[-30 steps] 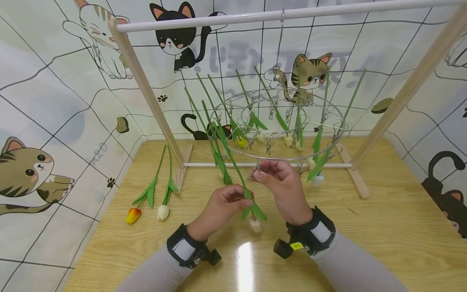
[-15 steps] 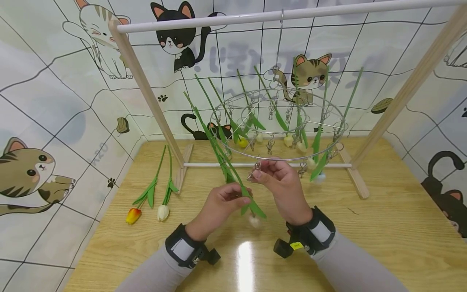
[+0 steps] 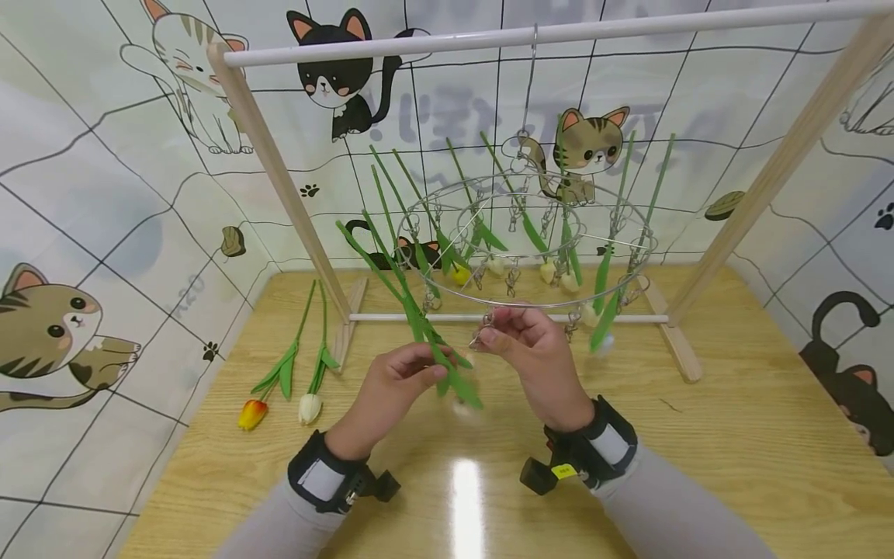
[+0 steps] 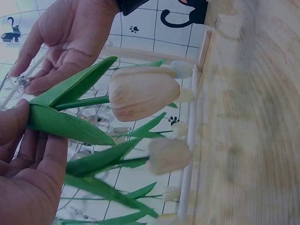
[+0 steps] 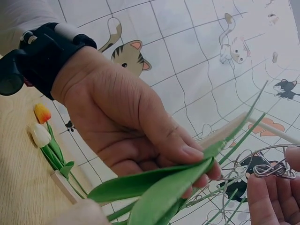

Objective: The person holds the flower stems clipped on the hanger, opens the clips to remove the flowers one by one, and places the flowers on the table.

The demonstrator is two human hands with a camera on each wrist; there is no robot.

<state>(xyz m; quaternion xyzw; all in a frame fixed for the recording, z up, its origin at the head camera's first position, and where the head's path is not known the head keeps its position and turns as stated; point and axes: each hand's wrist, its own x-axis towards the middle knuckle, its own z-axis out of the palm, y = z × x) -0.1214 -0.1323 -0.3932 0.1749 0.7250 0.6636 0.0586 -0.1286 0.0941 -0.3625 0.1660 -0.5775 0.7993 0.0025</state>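
Observation:
In the head view, my left hand pinches an artificial tulip at its green leaves and stem. Its pale cream bloom points down toward the table, and the stem slants up and left. My right hand pinches a small metal clip hanging from the front of a round wire hanger. The tulip is just left of that clip, apart from it. Other tulips hang bloom-down from clips around the hanger, one with a yellow bloom. In the head view, the held stem overlaps a hanging tulip's stem.
A wooden stand with a white top bar carries the hanger. On the table at left lie an orange-yellow tulip and a white tulip. Cat-patterned walls stand behind and at both sides.
My left hand has shifted left with the tulip, whose stem now leans further left. My right hand stays on the clip.

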